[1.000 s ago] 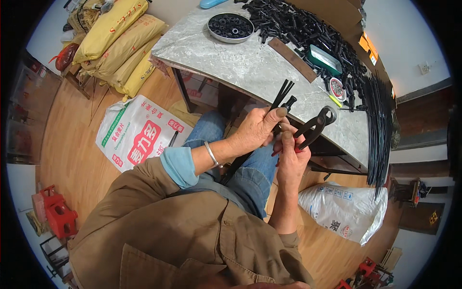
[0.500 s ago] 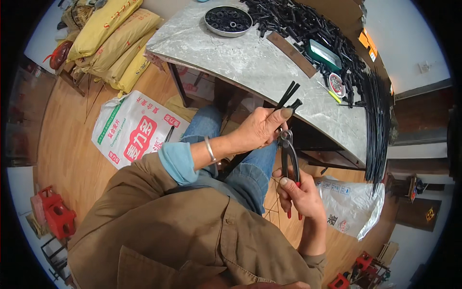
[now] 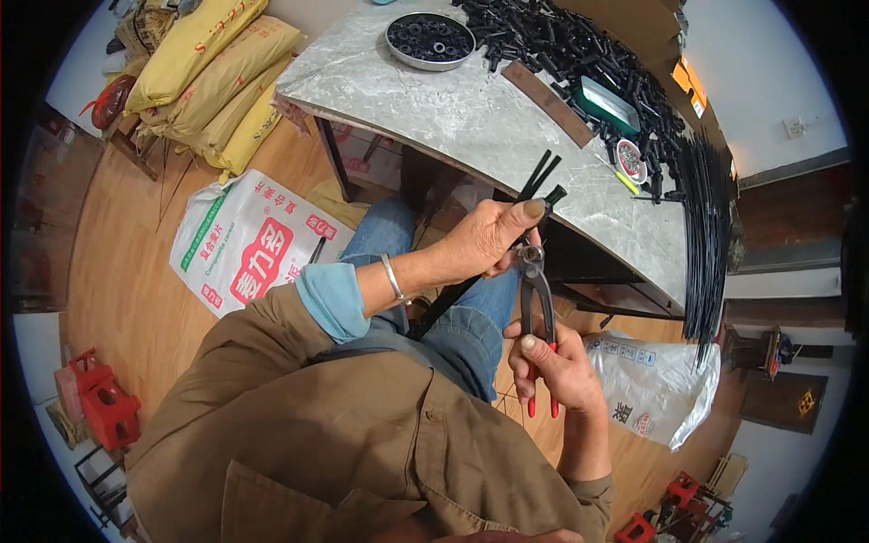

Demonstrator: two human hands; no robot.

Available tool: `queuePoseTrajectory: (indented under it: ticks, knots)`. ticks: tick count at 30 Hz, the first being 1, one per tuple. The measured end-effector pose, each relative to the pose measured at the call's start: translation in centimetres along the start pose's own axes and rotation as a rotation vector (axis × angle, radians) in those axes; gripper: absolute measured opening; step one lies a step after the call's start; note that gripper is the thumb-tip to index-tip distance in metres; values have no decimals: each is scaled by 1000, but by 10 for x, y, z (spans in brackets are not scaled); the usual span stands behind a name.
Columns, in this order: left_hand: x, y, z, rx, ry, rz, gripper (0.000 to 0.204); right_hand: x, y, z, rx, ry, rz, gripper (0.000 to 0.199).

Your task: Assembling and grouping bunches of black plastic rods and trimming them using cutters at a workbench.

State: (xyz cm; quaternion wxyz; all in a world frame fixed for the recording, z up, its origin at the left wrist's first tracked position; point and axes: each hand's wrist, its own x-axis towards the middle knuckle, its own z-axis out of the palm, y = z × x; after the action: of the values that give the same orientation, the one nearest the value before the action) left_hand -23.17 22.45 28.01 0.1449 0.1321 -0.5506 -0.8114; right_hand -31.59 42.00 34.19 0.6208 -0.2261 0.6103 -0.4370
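Observation:
My left hand [image 3: 501, 237] is closed around thin black rods [image 3: 540, 174] and a black tubular piece with a flared end [image 3: 556, 194], its thumb pressed near the flared piece. The rods run down past the hand over my lap. Just below that hand, end-cutting pincers [image 3: 537, 288] with red handles point upward. Their round jaw head is against or very near the left fingertips, and what lies between the jaws is too small to make out. Wrapped round the handles is my right hand [image 3: 563, 366], thumb on top.
A grey marbled table [image 3: 362, 90] holds a round tin [image 3: 430, 63] of black rings, a pile of black parts [image 3: 552, 45], a wooden strip [image 3: 548, 104], a green box [image 3: 608, 104] and a small bowl [image 3: 631, 161]. Long black rods [image 3: 706, 244] overhang its right edge. Sacks [image 3: 217, 81] are stacked left.
The pincers and my right hand have shifted slightly left and down. My left hand keeps its hold on the rods and has moved only a little.

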Motion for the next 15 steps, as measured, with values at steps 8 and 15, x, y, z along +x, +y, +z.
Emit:
queuePoseTrajectory:
  ticks: [8,15]
  knots:
    - [1,1,2,-24,10,-17,70,-1,-15,-10,46,-89,35,47]
    - [0,1,5,-2,33,-2,71,-3,-23,-11,-22,-71,54,48]
